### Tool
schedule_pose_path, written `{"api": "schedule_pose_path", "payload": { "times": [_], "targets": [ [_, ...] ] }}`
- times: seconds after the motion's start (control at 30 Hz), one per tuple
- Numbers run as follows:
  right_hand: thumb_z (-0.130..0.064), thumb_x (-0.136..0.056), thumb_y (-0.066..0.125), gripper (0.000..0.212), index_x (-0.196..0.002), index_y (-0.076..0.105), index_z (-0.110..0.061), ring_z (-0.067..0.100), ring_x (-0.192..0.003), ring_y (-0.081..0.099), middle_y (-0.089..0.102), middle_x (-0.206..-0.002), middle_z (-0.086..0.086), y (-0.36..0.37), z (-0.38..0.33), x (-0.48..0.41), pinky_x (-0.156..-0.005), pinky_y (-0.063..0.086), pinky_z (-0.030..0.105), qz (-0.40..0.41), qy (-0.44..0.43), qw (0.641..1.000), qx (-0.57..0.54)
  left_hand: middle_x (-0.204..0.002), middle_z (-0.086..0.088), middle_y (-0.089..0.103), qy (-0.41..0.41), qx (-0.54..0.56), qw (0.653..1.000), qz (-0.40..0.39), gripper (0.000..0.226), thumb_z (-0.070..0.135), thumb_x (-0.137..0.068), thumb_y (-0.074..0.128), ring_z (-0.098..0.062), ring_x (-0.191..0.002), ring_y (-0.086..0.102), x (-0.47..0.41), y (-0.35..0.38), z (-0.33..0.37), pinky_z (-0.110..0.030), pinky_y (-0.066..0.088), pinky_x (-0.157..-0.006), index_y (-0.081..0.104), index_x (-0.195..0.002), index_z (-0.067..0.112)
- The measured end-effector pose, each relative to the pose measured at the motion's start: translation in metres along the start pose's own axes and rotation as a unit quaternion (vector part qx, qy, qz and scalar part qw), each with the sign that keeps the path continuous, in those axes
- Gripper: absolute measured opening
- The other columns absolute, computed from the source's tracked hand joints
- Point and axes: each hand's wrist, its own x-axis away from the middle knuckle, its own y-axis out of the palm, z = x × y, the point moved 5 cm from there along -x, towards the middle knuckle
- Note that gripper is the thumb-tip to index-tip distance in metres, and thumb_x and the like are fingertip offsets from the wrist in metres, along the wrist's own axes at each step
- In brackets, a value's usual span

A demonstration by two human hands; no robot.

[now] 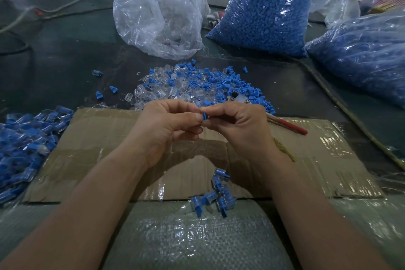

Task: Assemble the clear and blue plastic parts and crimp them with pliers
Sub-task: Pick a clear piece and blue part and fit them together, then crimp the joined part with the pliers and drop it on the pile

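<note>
My left hand (166, 125) and my right hand (238, 125) meet over a taped cardboard sheet (98, 149), fingertips together. Between them they pinch a small blue plastic part (205, 115); any clear part there is hidden by the fingers. A mixed pile of loose clear and blue parts (197, 85) lies just beyond the hands. Red-handled pliers (289, 126) lie behind my right hand, their head partly hidden. A few assembled clear-and-blue pieces (215, 193) lie near the cardboard's front edge.
A heap of assembled pieces (24, 144) fills the left side. At the back stand a bag of clear parts (160, 13) and two bags of blue parts (267, 11) (363, 55). A woven sack (192, 237) covers my lap.
</note>
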Motion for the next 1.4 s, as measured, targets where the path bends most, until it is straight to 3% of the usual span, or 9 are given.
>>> {"api": "schedule_pose_path", "payload": {
  "times": [0.2,0.47,0.63,0.7,0.77,0.83,0.93,1.17,1.4],
  "targets": [
    [0.004,-0.070,0.072,0.034,-0.102,0.064,-0.004,0.003,-0.083,0.064,0.065,-0.086,-0.003,0.000,-0.002,0.001,-0.074,0.051,0.012,-0.009,-0.010,1.000,0.010,-0.057,-0.006,0.066,0.011,-0.018,1.000,-0.011,0.006,0.009,-0.054,0.068,-0.013,-0.049,0.063,0.000,0.001,0.001,-0.020,0.051,-0.047,0.071,-0.055,0.014],
    [-0.011,-0.073,0.074,0.030,-0.096,0.063,-0.027,0.003,-0.072,0.064,0.061,-0.076,-0.023,0.001,-0.004,0.000,-0.067,0.053,0.014,-0.049,0.035,0.997,0.046,-0.059,-0.009,0.065,0.001,-0.013,1.000,-0.006,0.005,0.009,-0.056,0.069,-0.014,-0.050,0.062,-0.003,-0.002,-0.004,-0.020,0.052,-0.047,0.068,-0.061,0.009],
    [-0.026,-0.077,0.072,0.022,-0.098,0.069,-0.021,-0.005,-0.072,0.060,0.062,-0.081,-0.021,-0.029,0.007,-0.003,-0.068,0.044,0.004,0.050,0.127,0.983,0.122,-0.056,-0.008,0.063,-0.014,0.016,1.000,0.005,0.004,0.009,-0.057,0.068,-0.015,-0.050,0.060,-0.003,-0.003,-0.007,-0.025,0.051,-0.048,0.070,-0.057,0.013],
    [-0.034,-0.080,0.068,0.031,-0.106,0.067,-0.019,-0.006,-0.080,0.054,0.063,-0.093,-0.016,-0.045,0.015,-0.007,-0.073,0.039,0.005,0.056,0.172,0.958,0.224,-0.056,-0.009,0.063,-0.016,0.031,0.999,0.007,0.004,0.007,-0.057,0.068,-0.015,-0.050,0.060,-0.003,-0.003,-0.008,-0.025,0.053,-0.049,0.068,-0.057,0.011],
    [-0.043,-0.079,0.066,0.045,-0.118,0.061,-0.019,0.003,-0.100,0.051,0.061,-0.116,-0.006,-0.059,0.027,-0.005,-0.084,0.036,0.019,0.046,0.232,0.930,0.280,-0.056,-0.008,0.063,-0.013,0.037,0.999,0.009,0.004,0.006,-0.058,0.067,-0.015,-0.051,0.061,-0.004,-0.003,-0.007,-0.024,0.054,-0.049,0.066,-0.061,0.008],
    [-0.051,-0.075,0.067,0.063,-0.128,0.052,-0.019,0.014,-0.115,0.050,0.054,-0.130,-0.001,-0.070,0.039,0.001,-0.091,0.037,0.029,0.029,0.299,0.911,0.284,-0.057,-0.008,0.063,-0.008,0.030,0.999,0.009,0.007,0.005,-0.058,0.066,-0.014,-0.052,0.062,-0.004,-0.004,-0.007,-0.023,0.054,-0.050,0.065,-0.065,0.006],
    [-0.065,-0.066,0.065,0.086,-0.135,0.043,-0.020,0.021,-0.120,0.048,0.047,-0.138,0.002,-0.079,0.052,0.007,-0.094,0.039,0.036,-0.021,0.380,0.879,0.288,-0.058,-0.009,0.064,-0.005,0.025,1.000,0.007,0.006,0.005,-0.060,0.065,-0.015,-0.052,0.062,-0.003,-0.005,-0.006,-0.022,0.054,-0.051,0.064,-0.066,0.006],
    [-0.068,-0.053,0.070,0.101,-0.136,0.040,-0.018,0.023,-0.116,0.045,0.046,-0.134,0.005,-0.080,0.063,0.012,-0.087,0.036,0.032,-0.139,0.412,0.822,0.368,-0.057,-0.007,0.063,-0.002,0.031,0.999,0.008,0.013,0.004,-0.060,0.063,-0.013,-0.052,0.062,-0.001,-0.003,-0.003,-0.021,0.054,-0.051,0.060,-0.072,0.002],
    [-0.055,-0.060,0.076,0.071,-0.116,0.054,-0.017,0.016,-0.094,0.038,0.041,-0.103,0.001,-0.077,0.059,0.008,-0.074,0.034,0.031,-0.109,0.406,0.826,0.376,-0.058,-0.007,0.064,-0.006,0.028,1.000,0.008,0.009,0.003,-0.063,0.062,-0.014,-0.052,0.062,-0.002,-0.003,-0.005,-0.022,0.054,-0.050,0.061,-0.073,0.003]
  ]
}}
